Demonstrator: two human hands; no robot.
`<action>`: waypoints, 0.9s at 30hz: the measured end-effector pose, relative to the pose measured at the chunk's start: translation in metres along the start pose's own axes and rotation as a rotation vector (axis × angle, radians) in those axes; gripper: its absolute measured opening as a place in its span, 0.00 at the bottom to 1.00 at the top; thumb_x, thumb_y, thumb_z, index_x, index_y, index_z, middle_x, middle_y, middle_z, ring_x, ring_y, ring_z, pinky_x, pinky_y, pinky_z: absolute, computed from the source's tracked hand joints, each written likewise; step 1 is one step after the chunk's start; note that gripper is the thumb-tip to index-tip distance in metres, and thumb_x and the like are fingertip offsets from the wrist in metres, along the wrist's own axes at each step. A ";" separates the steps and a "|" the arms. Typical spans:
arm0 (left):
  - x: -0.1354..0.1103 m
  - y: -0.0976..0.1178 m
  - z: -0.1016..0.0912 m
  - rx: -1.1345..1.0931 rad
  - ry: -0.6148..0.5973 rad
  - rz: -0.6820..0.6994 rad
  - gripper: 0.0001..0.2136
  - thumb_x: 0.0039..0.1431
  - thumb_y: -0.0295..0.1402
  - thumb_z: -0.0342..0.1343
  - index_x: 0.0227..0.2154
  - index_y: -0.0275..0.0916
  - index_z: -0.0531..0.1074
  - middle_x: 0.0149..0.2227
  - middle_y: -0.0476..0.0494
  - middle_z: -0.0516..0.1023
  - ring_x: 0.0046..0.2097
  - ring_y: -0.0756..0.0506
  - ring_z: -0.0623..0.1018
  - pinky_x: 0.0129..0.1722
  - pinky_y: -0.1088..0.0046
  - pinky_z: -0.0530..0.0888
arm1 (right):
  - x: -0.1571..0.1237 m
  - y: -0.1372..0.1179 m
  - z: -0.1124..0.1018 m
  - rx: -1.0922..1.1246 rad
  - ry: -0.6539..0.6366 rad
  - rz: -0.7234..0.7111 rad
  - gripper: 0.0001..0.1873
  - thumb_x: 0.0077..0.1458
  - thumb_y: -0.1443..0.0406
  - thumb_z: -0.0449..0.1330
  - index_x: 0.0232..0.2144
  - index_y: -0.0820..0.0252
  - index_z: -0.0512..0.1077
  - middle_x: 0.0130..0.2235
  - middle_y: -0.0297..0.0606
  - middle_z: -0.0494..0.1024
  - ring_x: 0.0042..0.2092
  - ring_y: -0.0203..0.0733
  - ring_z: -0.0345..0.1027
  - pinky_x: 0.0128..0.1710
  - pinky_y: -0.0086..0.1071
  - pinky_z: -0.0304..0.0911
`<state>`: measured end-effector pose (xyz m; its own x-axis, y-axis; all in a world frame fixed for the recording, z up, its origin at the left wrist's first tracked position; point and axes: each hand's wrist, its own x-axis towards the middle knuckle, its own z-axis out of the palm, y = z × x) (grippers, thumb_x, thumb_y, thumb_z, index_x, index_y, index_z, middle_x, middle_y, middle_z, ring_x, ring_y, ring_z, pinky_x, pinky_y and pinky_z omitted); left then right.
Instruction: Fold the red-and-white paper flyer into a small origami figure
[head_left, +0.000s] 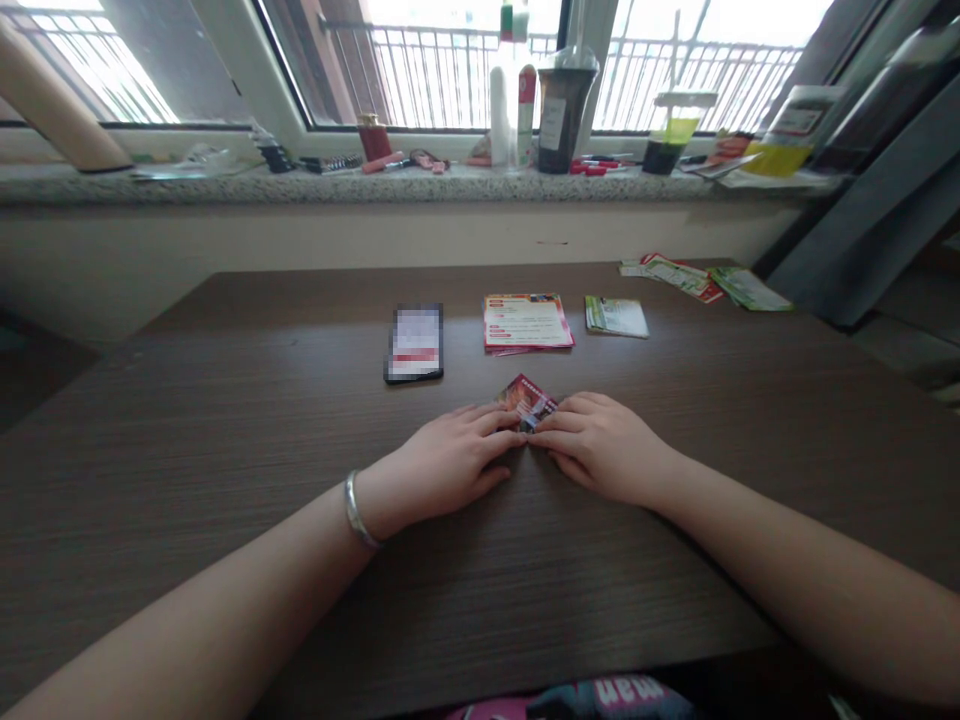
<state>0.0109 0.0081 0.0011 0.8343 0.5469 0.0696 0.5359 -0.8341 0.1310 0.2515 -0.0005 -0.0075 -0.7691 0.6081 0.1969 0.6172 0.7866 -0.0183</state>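
So, the fingers of the left hand (457,460) and right hand (611,448) are stretched out, tips almost meeting at the near corner of a small red printed card (524,394) on the dark table (225,450). Can't tell if they're actually pinching it. Silver bracelet (359,510) on the left wrist. Past the card sits a red-edged stack (529,322), phone (415,342) to its left, smaller green-edged stack (616,317) to its right.

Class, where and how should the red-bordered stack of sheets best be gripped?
Probably pinch the sheet stack at its left edge, coming from the left: it lies flat, with a wider gap toward the phone than toward the smaller stack on its right. Take all layers together, since they are uneven at the near edge.
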 end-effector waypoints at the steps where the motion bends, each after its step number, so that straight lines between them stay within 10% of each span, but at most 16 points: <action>1: 0.000 0.000 0.000 0.002 -0.003 -0.001 0.20 0.64 0.36 0.52 0.57 0.43 0.64 0.63 0.42 0.63 0.63 0.41 0.64 0.63 0.60 0.61 | 0.001 0.000 0.000 -0.002 -0.004 -0.005 0.18 0.60 0.66 0.54 0.51 0.52 0.72 0.45 0.38 0.78 0.46 0.45 0.67 0.47 0.40 0.59; 27: 0.000 -0.002 0.005 0.005 -0.025 -0.012 0.19 0.65 0.37 0.51 0.57 0.44 0.66 0.63 0.43 0.63 0.63 0.41 0.64 0.63 0.60 0.61 | -0.020 0.016 -0.045 -0.031 -0.381 0.343 0.13 0.56 0.64 0.55 0.35 0.47 0.80 0.38 0.34 0.79 0.40 0.40 0.73 0.39 0.31 0.65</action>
<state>0.0103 0.0091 -0.0046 0.8309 0.5548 0.0430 0.5462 -0.8279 0.1272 0.2840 -0.0047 0.0329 -0.5234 0.8313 -0.1871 0.8450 0.5346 0.0115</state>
